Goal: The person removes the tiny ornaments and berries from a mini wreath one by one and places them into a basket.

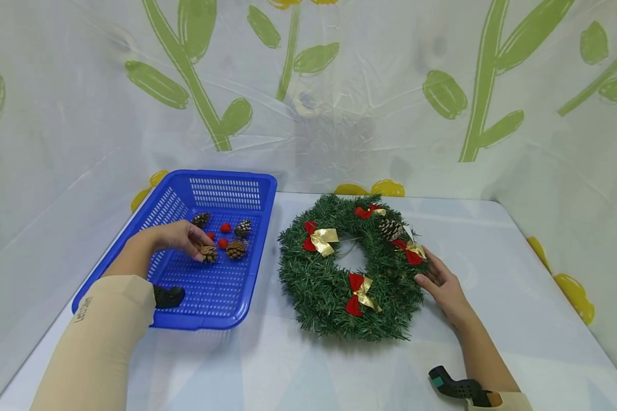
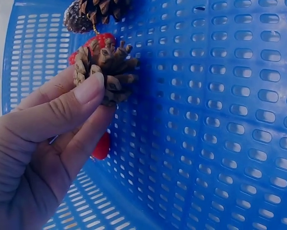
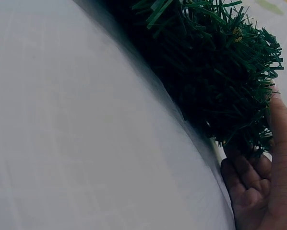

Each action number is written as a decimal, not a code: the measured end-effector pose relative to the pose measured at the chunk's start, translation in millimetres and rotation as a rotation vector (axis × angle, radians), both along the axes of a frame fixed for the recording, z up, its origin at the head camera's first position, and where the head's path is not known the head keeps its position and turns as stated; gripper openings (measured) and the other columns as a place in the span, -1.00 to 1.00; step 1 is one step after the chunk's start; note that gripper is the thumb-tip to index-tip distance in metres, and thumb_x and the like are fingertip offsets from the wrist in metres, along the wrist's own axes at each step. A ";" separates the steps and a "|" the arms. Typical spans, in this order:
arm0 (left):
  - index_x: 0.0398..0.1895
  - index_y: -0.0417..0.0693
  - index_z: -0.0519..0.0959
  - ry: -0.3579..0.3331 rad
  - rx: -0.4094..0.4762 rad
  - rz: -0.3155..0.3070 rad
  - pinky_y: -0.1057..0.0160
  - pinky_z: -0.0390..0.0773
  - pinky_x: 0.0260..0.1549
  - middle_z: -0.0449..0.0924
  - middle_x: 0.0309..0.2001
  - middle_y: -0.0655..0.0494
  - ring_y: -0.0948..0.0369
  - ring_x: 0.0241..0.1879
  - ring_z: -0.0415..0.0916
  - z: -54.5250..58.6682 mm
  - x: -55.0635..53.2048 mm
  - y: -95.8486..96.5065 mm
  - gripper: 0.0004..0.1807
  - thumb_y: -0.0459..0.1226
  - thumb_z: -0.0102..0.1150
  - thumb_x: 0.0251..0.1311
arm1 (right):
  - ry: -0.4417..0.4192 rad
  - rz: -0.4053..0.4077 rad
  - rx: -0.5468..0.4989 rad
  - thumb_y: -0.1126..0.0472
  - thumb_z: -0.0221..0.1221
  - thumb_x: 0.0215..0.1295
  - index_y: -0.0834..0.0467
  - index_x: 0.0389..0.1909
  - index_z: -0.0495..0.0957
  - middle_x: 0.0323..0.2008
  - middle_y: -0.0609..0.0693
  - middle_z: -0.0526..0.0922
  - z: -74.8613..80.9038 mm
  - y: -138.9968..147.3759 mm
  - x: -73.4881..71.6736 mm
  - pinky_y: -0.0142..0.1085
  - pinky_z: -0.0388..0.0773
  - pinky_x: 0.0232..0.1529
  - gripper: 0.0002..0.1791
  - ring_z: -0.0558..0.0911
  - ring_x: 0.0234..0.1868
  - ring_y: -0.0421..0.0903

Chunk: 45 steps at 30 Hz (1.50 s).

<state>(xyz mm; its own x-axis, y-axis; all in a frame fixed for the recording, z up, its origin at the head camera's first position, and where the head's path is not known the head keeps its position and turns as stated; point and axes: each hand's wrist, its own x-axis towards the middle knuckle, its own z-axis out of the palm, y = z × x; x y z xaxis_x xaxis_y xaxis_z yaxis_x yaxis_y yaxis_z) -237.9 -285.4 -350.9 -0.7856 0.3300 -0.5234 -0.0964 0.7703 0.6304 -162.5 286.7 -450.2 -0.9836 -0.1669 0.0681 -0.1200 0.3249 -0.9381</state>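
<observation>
Inside the blue basket, my left hand pinches a brown pine cone between thumb and fingers, close over the slotted floor. At the table's middle lies a green wreath with red-and-gold bows and a frosted pine cone on its upper right. My right hand grips the wreath's right edge, thumb on top and fingers curled beneath the branches. In the right wrist view the dark underside of the wreath hides some fingertips.
Around the left hand in the basket lie another brown pine cone, frosted pine cones and several red balls. The white table meets a leaf-patterned curtain at the back and sides.
</observation>
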 end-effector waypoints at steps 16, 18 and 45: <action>0.13 -0.34 0.50 0.095 0.093 0.016 -0.02 0.47 0.10 0.51 0.12 -0.25 -0.04 0.05 0.53 -1.6 3.6 -10.0 -0.49 -0.32 0.31 0.10 | -0.011 0.003 -0.010 0.25 0.07 0.39 0.07 0.50 -0.11 0.45 0.30 -0.10 0.2 -2.9 0.2 -0.77 0.22 0.01 -0.23 0.01 0.39 0.36; 0.15 -0.32 0.48 0.108 0.112 0.032 -0.08 0.40 0.16 0.50 0.14 -0.24 -0.06 0.09 0.51 -0.2 4.5 -11.7 -0.49 -0.30 0.29 0.12 | -0.012 0.003 -0.009 0.25 0.07 0.39 0.07 0.50 -0.11 0.45 0.30 -0.09 0.4 -3.1 0.1 -0.77 0.23 0.01 -0.23 0.02 0.39 0.36; 0.35 -0.25 0.26 0.216 0.280 0.127 -0.16 0.17 0.28 0.31 0.29 -0.27 0.03 0.22 0.41 24.8 -2.4 -6.8 -0.30 -0.18 0.25 0.19 | -0.003 -0.001 0.004 0.26 0.07 0.39 0.05 0.50 -0.11 0.45 0.31 -0.08 0.3 0.1 -0.4 -0.77 0.22 0.00 -0.23 0.04 0.38 0.38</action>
<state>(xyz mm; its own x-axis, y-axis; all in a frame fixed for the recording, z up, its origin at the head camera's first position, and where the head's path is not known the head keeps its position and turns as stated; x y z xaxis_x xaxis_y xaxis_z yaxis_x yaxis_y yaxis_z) -240.2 -292.2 -326.1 -0.9119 0.3296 -0.2444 -0.0219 0.5557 0.8311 -162.9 286.8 -449.9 -0.9839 -0.1664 0.0645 -0.1170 0.3286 -0.9372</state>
